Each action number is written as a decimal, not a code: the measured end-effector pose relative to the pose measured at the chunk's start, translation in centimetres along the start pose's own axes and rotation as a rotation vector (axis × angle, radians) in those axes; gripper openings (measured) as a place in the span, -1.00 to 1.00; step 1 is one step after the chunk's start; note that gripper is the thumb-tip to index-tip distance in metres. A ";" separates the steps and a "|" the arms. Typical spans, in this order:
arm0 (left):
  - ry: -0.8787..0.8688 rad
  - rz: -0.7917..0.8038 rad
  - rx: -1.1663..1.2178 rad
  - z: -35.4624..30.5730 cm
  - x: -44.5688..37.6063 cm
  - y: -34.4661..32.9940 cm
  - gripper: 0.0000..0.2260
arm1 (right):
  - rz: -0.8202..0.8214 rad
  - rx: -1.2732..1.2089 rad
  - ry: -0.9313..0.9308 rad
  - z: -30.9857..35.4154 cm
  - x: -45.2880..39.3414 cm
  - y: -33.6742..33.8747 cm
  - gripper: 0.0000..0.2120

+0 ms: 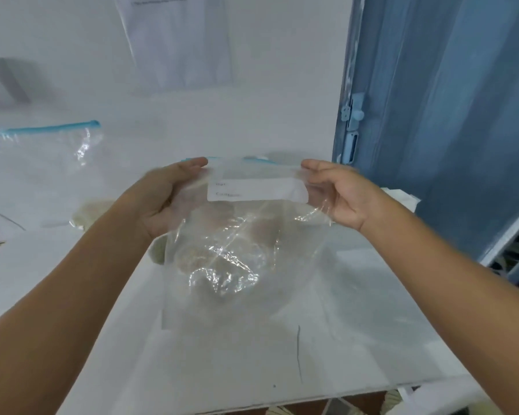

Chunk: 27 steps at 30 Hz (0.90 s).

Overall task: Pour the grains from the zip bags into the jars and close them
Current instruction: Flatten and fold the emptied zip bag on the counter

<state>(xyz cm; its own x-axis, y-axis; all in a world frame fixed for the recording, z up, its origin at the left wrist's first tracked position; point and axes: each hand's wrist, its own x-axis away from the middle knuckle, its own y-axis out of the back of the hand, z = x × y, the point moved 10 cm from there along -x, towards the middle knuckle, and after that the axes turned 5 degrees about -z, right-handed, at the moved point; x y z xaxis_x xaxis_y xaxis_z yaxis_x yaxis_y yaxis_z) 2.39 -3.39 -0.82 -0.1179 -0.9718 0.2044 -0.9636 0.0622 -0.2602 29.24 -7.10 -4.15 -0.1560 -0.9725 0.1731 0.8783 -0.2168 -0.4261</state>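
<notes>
I hold a clear zip bag [246, 265] with a white label and a blue zip strip upright above the white table [372, 339]. My left hand [165, 196] grips its top left corner and my right hand [339, 190] pinches its top right corner. The bag looks empty and crinkled. Through and behind the bag I make out blurred brownish and pale shapes, maybe jars or grain; I cannot tell which. A pale bag of grain [87, 214] lies on the table to the left, partly hidden by my left forearm.
Another clear zip bag [42, 145] with a blue strip stands at the left against the white wall. A socket [0, 82] and a taped paper sheet [177, 40] are on the wall. A blue door [447, 115] stands at the right. The table's front edge is near.
</notes>
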 end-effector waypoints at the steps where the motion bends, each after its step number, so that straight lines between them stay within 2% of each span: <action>1: 0.009 -0.001 0.002 0.4 -0.2 -0.6 -0.84 | -0.009 0.007 -0.008 -0.1 -0.3 0.7 -0.57; 4: 0.032 0.027 0.020 1.7 -1.6 -2.0 -0.85 | -0.045 0.027 -0.032 -0.5 -1.2 2.6 -0.55; 8: 0.040 0.096 0.023 3.0 -3.5 -4.1 -0.75 | -0.075 0.018 -0.044 -0.9 -1.9 4.7 -0.54; 12: 0.061 0.125 0.010 3.9 -5.2 -5.5 -0.79 | -0.100 0.043 -0.043 -0.5 -2.5 6.5 -0.54; 16: 0.097 0.122 0.010 5.2 -7.0 -6.3 -0.74 | 0.035 0.045 -0.093 -0.6 -2.1 7.2 -0.47; 21: 0.192 0.144 0.046 7.7 -7.9 -8.5 -0.47 | 0.014 0.012 -0.083 0.6 -2.7 9.9 -0.47; 22: 0.227 0.146 0.066 8.2 -7.8 -9.3 -0.49 | 0.004 -0.001 -0.085 1.0 -2.8 10.6 -0.48; 25: 0.303 0.094 0.062 9.6 -6.4 -12.1 -0.75 | -0.016 -0.033 -0.111 2.5 -2.8 13.4 -0.55; 27: 0.315 0.063 0.057 10.3 -5.8 -14.1 -0.83 | -0.016 -0.041 -0.122 4.2 -2.7 15.5 -0.60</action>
<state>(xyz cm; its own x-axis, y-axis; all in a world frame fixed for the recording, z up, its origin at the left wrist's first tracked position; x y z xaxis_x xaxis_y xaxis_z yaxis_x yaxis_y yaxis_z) 19.11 -0.97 -8.09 -0.2542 -0.8478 0.4654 -0.9380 0.0989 -0.3322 45.18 -7.50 -7.49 -0.1114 -0.9519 0.2855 0.8567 -0.2376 -0.4578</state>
